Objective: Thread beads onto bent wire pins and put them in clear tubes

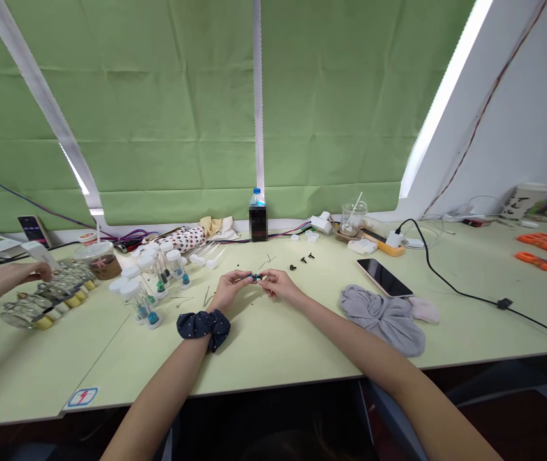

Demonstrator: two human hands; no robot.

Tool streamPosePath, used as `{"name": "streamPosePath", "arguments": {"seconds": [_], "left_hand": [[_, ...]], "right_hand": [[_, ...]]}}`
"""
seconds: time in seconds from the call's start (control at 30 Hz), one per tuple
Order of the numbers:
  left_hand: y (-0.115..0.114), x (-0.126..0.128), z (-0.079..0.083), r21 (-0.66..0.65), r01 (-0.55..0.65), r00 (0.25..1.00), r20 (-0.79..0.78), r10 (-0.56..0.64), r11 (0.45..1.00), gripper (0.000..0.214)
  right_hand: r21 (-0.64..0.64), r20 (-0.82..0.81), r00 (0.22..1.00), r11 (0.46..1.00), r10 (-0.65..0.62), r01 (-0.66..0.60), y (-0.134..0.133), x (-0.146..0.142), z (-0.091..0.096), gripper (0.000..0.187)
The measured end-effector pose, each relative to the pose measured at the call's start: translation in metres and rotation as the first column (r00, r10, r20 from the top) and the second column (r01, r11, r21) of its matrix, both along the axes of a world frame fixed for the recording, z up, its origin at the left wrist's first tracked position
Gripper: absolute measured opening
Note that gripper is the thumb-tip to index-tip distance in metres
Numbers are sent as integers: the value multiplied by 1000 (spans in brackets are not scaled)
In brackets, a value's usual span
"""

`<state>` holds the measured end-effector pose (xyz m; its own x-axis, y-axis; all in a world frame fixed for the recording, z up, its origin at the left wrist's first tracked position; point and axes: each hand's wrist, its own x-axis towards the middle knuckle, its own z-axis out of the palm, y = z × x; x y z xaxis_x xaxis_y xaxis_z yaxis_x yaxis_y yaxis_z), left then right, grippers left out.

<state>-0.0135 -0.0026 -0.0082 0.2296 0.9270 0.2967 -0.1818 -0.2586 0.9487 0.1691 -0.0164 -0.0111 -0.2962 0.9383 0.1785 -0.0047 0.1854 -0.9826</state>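
Observation:
My left hand (231, 288) and my right hand (277, 285) meet over the middle of the pale green table (273, 346). Both pinch a small blue-and-black part (254, 276) between their fingertips. A dark dotted scrunchie (204, 326) sits on my left wrist. Thin metal pins (206, 296) lie just left of my left hand. A few small black pieces (302, 260) lie on the table beyond my right hand. Clear tubes with white caps and blue-green ends (151, 291) stand further left.
Another person's hand (28, 274) at far left is over a row of glass vials (47, 301). A phone (384, 276), grey cloth (383, 317), black cable (465, 293), water bottle (258, 216), plastic cup (352, 218) and orange tools (542, 251) are around.

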Motion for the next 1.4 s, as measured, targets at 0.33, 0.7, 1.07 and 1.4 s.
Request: {"name": "streamPosePath", "arguments": {"seconds": [0.33,0.7,1.07,1.4], "left_hand": [[0,0,1,-12,-12,1000,3,12,1000,31],[4,-2,-3,-6,-30,999,27,30,1000,29],[1,0,-1,1,4,1000,12,-4,1000,30],[4,-1,-4,7,19,1000,12,-20,1000,28]], "right_hand": [[-33,35,999,999,21,-20,-1,0,-2,36],[46,-21,1000,999,-12,13,-9,-1,10,34],[59,-17,1000,998,5,-4,-2,2,2,42],[1,22,1000,1000,13,-13,1,0,-4,35]]}}
